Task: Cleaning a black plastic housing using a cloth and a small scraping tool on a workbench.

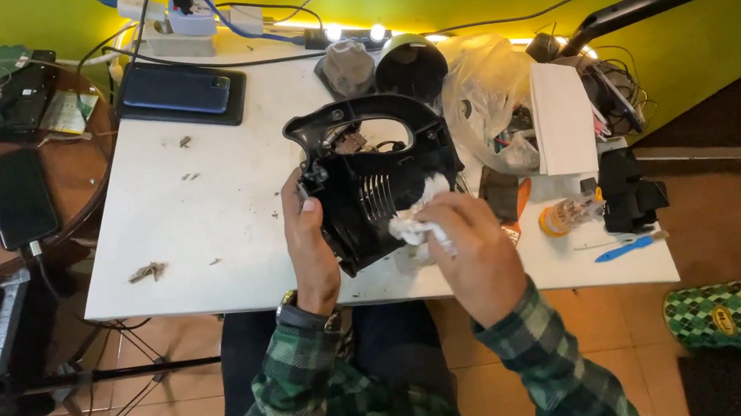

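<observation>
Left hand [309,249] clamps the near-left edge of a black plastic housing [375,177], fingers wrapped behind, thumb on the front. The housing is glossy moulded shell with a looped handle at its far end and ribbed vent slots mid-body; its long axis runs near to far, tilted slightly right, handle pointing away. It is held just above the white table [193,239], near its middle front edge. Right hand [469,246] is closed around a crumpled white cloth [418,215], soft and wrinkled, pressed against the housing's near-right side. A dark phone [177,90] lies far left on the table; small brown debris [146,272] is scattered near left.
</observation>
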